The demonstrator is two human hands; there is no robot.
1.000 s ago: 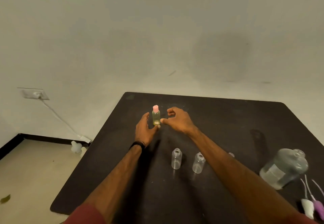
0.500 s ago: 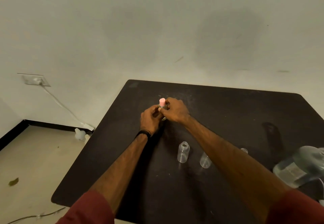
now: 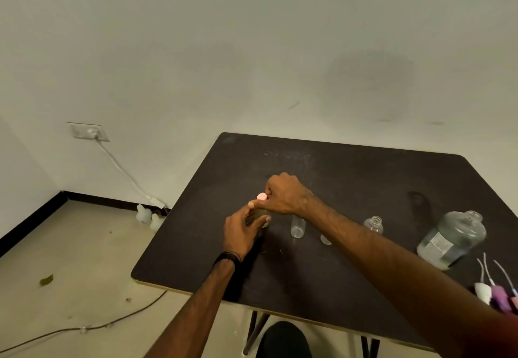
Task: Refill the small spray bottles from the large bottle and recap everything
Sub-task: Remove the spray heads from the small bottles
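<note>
I judge the step as uncapping: my left hand grips the small bottle upright on the table, my right hand pinches its pink cap; next, 1 twist-off lift.

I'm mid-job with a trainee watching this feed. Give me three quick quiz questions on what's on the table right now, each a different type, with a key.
1. True or false: the large clear glass bottle at the right of the black table has its cap on.
2. Multiple choice: the small bottle with the pink spray cap is held by (a) the left hand alone, (b) the right hand alone, (c) both hands.
3. Fill in: the loose spray tops with dip tubes lie near the table's ____ edge.

Key: 1 false, its neck is open; 2 c, left hand on the body, right hand at the top; 3 right.
</note>
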